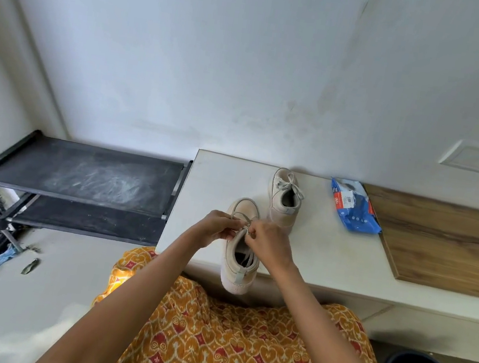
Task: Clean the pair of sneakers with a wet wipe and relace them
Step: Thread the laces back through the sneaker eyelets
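The near sneaker point(241, 252) sits at the desk point(329, 255) edge, heel overhanging toward the person, likely for easy reach while lacing. Both hands meet over its tongue: left hand point(218, 228) and right hand point(269, 244) each pinch the lace point(247, 258). The far sneaker point(285, 198) stands tied beside the wipes pack point(353, 206).

You can read almost nothing here. The only print sits on the blue wet wipe pack point(353, 206) lying on the tabletop point(329, 255): its red band carries what looks like a bracketed number, perhaps "(62)", too small for you to be sure. Beside it you see a white barcode sticker, unreadable. The sneakers show no brand or lettering you could make out.
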Action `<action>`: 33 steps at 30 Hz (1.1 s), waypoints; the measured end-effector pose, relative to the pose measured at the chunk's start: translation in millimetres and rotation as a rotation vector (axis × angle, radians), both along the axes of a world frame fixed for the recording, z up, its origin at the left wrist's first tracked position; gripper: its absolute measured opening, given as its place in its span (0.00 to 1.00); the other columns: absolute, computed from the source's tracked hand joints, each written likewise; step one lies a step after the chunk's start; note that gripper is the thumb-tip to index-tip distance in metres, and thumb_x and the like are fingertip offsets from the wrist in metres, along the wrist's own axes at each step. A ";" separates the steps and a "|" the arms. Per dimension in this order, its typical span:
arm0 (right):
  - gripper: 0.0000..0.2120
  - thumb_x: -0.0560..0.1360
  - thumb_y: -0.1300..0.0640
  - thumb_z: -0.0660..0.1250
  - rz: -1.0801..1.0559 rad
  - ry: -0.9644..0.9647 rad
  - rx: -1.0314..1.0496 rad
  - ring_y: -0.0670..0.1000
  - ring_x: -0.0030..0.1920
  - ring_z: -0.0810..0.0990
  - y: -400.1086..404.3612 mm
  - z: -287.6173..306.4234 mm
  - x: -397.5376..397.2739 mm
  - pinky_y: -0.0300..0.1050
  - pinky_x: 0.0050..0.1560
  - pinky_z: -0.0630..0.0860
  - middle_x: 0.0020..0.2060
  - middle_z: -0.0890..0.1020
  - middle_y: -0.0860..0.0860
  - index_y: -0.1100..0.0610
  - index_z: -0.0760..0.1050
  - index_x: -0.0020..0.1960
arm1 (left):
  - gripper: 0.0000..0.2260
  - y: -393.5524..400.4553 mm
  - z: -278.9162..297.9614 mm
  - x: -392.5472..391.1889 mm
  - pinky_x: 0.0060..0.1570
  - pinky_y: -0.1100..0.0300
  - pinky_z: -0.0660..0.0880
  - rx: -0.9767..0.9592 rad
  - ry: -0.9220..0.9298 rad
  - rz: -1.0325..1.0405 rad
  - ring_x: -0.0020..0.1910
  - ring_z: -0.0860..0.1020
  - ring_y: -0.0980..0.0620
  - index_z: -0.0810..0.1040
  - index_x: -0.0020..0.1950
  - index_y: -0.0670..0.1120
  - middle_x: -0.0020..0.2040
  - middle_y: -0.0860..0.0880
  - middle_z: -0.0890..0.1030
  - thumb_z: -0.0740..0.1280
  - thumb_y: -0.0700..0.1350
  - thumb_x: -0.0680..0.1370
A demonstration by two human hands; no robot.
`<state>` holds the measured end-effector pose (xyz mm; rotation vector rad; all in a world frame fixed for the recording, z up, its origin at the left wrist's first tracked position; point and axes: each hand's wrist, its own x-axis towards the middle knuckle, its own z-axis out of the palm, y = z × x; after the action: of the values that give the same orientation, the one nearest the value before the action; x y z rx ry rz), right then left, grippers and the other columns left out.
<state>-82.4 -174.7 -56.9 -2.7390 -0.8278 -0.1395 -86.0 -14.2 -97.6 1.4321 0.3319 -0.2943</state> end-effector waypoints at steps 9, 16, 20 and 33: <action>0.08 0.74 0.57 0.64 -0.249 0.723 0.535 0.46 0.33 0.72 2.6 13.1 10.9 0.38 0.34 0.69 0.31 0.76 0.48 0.55 0.74 0.36 | 0.09 4.4 1.3 -7.8 0.41 0.59 0.76 -0.181 0.008 0.049 0.39 0.77 0.50 0.80 0.49 0.39 0.42 0.44 0.80 0.62 0.41 0.79; 0.15 0.80 0.53 0.58 -0.518 1.197 1.350 0.48 0.35 0.73 -18.5 24.9 46.8 0.45 0.45 0.73 0.32 0.73 0.50 0.55 0.67 0.35 | 0.17 5.6 6.0 -5.7 0.45 0.53 0.75 -0.648 0.027 0.403 0.34 0.79 0.46 0.70 0.36 0.44 0.31 0.45 0.79 0.54 0.47 0.83; 0.19 0.80 0.49 0.57 -0.475 1.284 1.631 0.50 0.40 0.78 -31.2 24.5 49.2 0.47 0.48 0.74 0.32 0.80 0.53 0.54 0.64 0.32 | 0.14 9.6 3.8 1.6 0.32 0.60 0.70 -0.716 0.055 0.608 0.20 0.65 0.53 0.68 0.37 0.44 0.21 0.50 0.65 0.55 0.45 0.82; 0.09 0.76 0.51 0.65 -0.144 0.616 0.532 0.46 0.40 0.77 -48.7 13.4 51.0 0.38 0.34 0.72 0.46 0.79 0.52 0.51 0.75 0.55 | 0.31 24.9 -7.4 -4.8 0.53 0.47 0.75 0.724 0.043 0.165 0.59 0.74 0.41 0.50 0.76 0.49 0.74 0.42 0.63 0.63 0.46 0.78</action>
<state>-31.4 -223.4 -43.5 -2.1382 -0.3504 0.3841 -90.7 10.7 -105.0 2.0931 0.6296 -0.0636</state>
